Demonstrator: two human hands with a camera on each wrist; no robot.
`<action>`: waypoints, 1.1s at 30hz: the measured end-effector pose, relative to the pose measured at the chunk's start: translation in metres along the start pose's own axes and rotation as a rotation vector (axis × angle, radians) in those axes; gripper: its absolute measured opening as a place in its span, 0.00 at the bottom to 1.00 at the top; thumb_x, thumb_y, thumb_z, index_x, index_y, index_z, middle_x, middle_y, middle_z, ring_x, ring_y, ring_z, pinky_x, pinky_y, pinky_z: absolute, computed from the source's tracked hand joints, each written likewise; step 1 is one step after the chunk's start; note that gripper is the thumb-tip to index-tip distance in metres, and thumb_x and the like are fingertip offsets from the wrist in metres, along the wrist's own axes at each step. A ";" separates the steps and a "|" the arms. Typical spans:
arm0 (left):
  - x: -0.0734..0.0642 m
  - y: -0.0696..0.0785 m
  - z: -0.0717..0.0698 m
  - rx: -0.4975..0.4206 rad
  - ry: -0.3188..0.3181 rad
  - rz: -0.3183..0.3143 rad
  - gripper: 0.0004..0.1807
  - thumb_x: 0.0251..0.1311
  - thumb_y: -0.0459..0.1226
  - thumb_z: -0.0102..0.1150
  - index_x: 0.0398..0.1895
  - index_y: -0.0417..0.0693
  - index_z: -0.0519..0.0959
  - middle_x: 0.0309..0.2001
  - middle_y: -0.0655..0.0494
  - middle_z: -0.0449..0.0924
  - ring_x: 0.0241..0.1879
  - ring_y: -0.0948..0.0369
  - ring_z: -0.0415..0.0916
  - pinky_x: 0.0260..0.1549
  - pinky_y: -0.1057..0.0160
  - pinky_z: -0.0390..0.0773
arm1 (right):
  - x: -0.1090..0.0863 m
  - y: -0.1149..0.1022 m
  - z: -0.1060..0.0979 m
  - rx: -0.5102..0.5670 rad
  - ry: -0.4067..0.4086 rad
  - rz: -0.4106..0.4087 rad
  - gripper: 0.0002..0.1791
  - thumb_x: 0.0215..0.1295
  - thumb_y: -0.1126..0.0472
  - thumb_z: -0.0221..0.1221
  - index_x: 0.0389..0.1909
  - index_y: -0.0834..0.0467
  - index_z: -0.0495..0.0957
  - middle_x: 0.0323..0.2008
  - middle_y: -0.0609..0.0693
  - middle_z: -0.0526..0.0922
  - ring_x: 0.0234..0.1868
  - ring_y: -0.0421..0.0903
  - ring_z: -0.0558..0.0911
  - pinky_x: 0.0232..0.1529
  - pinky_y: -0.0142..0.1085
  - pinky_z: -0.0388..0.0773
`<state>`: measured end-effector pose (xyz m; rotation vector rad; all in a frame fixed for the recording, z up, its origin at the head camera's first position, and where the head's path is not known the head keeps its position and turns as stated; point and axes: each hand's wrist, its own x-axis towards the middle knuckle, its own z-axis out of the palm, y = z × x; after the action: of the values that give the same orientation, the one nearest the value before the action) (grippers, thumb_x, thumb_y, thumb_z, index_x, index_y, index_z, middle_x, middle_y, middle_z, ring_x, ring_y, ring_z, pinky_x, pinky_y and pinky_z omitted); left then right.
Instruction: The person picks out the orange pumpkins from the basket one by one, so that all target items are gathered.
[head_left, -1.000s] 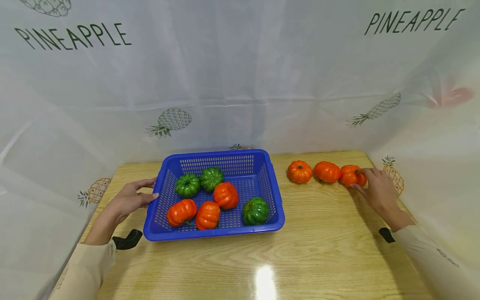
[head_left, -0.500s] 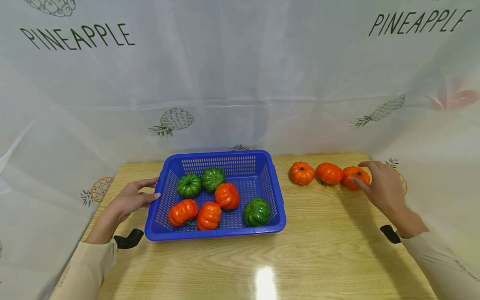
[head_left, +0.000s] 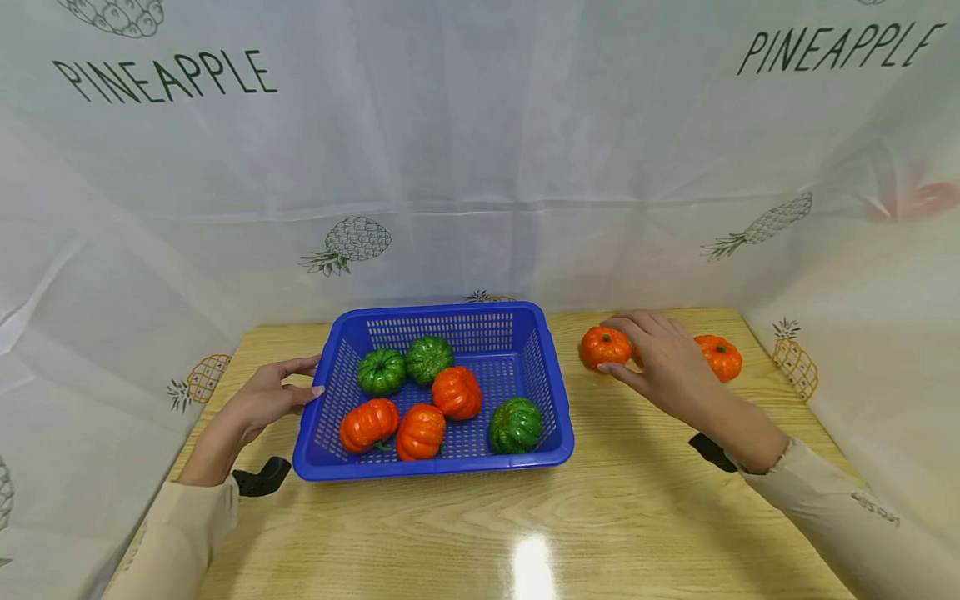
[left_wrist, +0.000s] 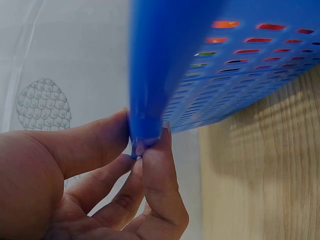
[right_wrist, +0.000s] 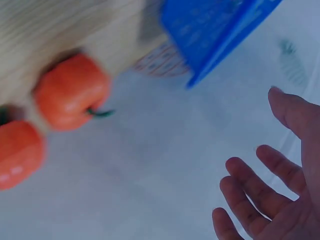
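My left hand (head_left: 272, 398) pinches the left rim of a blue plastic basket (head_left: 435, 469); in the left wrist view, thumb and fingers close on its edge (left_wrist: 150, 100). Inside are several small ribbed pumpkins, such as a green pumpkin (head_left: 515, 425) and an orange pumpkin (head_left: 420, 432). To the basket's right, my right hand (head_left: 663, 362) hovers over a row of orange pumpkins, its spread thumb and fingers at the left pumpkin (head_left: 606, 347). It mostly hides the middle one. The right pumpkin (head_left: 720, 358) sits behind its wrist. In the right wrist view the fingers (right_wrist: 250, 197) hold nothing.
A wooden table (head_left: 450, 533) bears everything, with a glare spot near its front. Behind and at both sides hangs a white curtain (head_left: 465, 167) printed with pineapples. A black strap piece (head_left: 261, 477) shows at the left wrist, another (head_left: 712, 452) at the right.
My right hand has let go of the right pumpkin and moved left across the row to the left one. The left hand stays on the basket rim; the basket has not moved.
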<state>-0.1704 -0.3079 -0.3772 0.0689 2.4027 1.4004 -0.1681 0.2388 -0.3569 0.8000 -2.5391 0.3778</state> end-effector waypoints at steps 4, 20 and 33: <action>-0.002 0.000 0.000 0.004 0.004 0.006 0.38 0.78 0.28 0.52 0.83 0.27 0.48 0.69 0.25 0.60 0.46 0.58 0.86 0.50 0.56 0.88 | 0.019 -0.024 0.006 -0.004 -0.065 -0.084 0.33 0.61 0.53 0.77 0.63 0.64 0.79 0.58 0.61 0.82 0.60 0.64 0.79 0.61 0.62 0.76; -0.002 0.003 0.004 0.001 0.027 -0.009 0.38 0.78 0.29 0.54 0.83 0.29 0.49 0.68 0.27 0.61 0.46 0.57 0.85 0.51 0.56 0.88 | 0.072 -0.092 0.043 -0.100 -0.311 -0.316 0.41 0.70 0.39 0.67 0.75 0.57 0.71 0.67 0.58 0.77 0.68 0.59 0.77 0.70 0.55 0.74; -0.001 0.003 0.003 -0.010 0.027 -0.013 0.38 0.78 0.29 0.54 0.83 0.27 0.49 0.67 0.26 0.62 0.45 0.57 0.86 0.48 0.57 0.89 | 0.101 -0.114 0.072 -0.159 -0.509 -0.306 0.47 0.73 0.33 0.59 0.80 0.60 0.64 0.71 0.59 0.74 0.71 0.59 0.74 0.72 0.54 0.72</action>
<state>-0.1688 -0.3045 -0.3755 0.0316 2.4141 1.4158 -0.1979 0.0734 -0.3556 1.3332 -2.7821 -0.1481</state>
